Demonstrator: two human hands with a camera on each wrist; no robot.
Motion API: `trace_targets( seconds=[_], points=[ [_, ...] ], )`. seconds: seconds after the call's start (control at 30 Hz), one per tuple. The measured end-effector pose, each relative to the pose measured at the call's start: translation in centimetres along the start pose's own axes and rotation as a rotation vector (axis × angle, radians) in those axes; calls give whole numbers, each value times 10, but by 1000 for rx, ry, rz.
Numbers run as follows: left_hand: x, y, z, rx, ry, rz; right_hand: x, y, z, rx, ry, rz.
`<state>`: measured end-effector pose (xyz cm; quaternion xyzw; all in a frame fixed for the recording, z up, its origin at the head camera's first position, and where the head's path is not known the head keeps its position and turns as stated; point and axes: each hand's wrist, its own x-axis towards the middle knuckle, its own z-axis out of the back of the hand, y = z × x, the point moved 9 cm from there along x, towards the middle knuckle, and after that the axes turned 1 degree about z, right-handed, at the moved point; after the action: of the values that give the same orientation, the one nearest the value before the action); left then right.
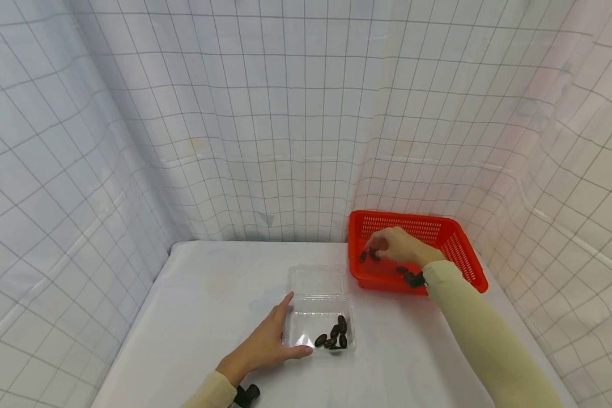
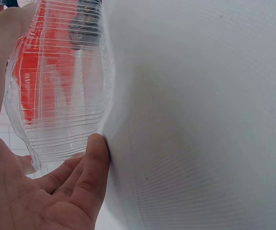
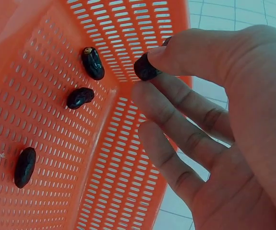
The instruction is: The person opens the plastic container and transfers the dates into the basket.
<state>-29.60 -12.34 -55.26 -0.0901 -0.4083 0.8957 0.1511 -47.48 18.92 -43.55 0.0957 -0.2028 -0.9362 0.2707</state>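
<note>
My right hand (image 1: 395,245) reaches into the red plastic basket (image 1: 390,286), and its thumb and index finger pinch a dark, shiny date (image 3: 145,68). The other fingers of that hand are spread beside it. Several loose dates lie on the basket's slotted floor, among them one date (image 3: 24,167) apart from the others. On the left, my left hand (image 1: 265,343) holds a clear plastic clamshell box (image 1: 301,326), thumb along the front wall and fingers against the left side. Several dates (image 1: 342,324) are gathered in the box's right part.
The box's clear lid (image 1: 317,280) lies folded back, away from me, close to the basket's left side. White cloth covers the table (image 1: 219,289). White grid-lined curtains (image 1: 265,124) stand at the back and both sides.
</note>
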Motion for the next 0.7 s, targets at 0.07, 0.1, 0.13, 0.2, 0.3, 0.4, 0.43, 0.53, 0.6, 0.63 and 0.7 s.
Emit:
trace_targets(
  seconds=[0.07, 0.1, 0.13, 0.2, 0.3, 0.4, 0.43, 0.53, 0.6, 0.63, 0.7],
  points=[
    [1, 0, 0, 4, -2, -3, 0, -2, 1, 3, -10, -6],
    [1, 0, 0, 4, -2, -3, 0, -3, 1, 4, -14, -5],
    [1, 0, 0, 4, -3, -2, -1, -4, 1, 5, -18, -6],
    [2, 0, 0, 2, -5, -3, -1, -5, 1, 11, -22, -8],
    [2, 2, -1, -2, -5, 5, -3, -6, 1, 15, -27, -11],
    [2, 2, -1, -5, -6, 5, -4, -5, 2, 21, -36, -9],
    [2, 2, -1, -6, -5, 6, -5, -4, 2, 22, -39, -7],
    [2, 2, -1, -9, -3, 11, -7, -1, 3, 22, -47, -2],
    [2, 2, -1, -9, -4, 11, -8, 1, 4, 20, -50, 3],
    [2, 2, 0, -6, -4, 12, -8, 3, 4, 19, -52, 6],
    [2, 2, 0, -2, -5, 11, -9, 6, 5, 19, -58, 13]
  ],
)
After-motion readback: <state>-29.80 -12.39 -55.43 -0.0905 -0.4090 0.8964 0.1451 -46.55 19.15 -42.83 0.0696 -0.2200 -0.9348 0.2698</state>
